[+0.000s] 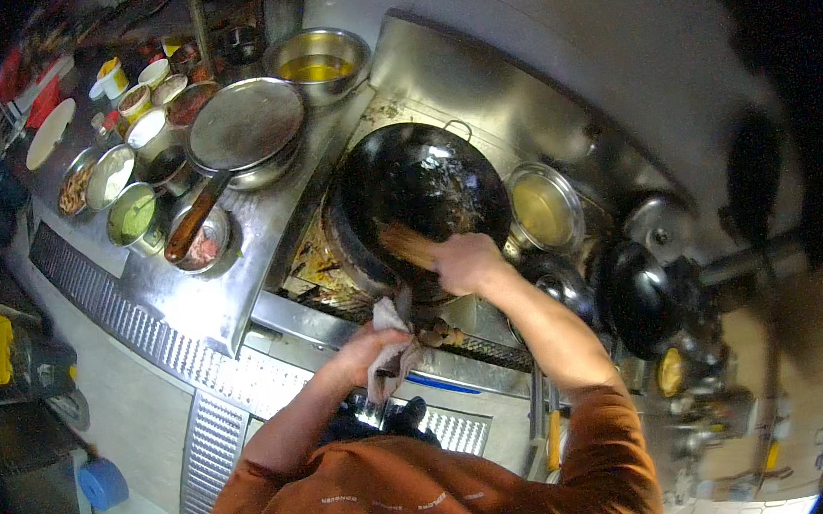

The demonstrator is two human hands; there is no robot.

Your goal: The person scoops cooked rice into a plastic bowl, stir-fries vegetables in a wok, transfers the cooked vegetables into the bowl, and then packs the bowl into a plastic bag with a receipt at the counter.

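A large black wok [418, 174] sits tilted over the stove, its dark inside facing me, with shiny wet-looking patches. My right hand [468, 263] grips a bamboo wok brush [409, 247], whose bristle end points into the lower left of the wok. Some blur lies on the bristles. My left hand [370, 354] is closed around a folded pale cloth [390, 369] at the wok's near rim. Whatever part of the wok the cloth covers is hidden.
Left of the stove, a steel counter [262, 249] carries a lidded pan [246, 124], several ingredient bowls and a steel bowl of yellow oil [315, 65]. Right of the wok stand a pot of yellowish liquid [544, 207] and another black wok [635, 299]. A steel backsplash [485, 94] rises behind.
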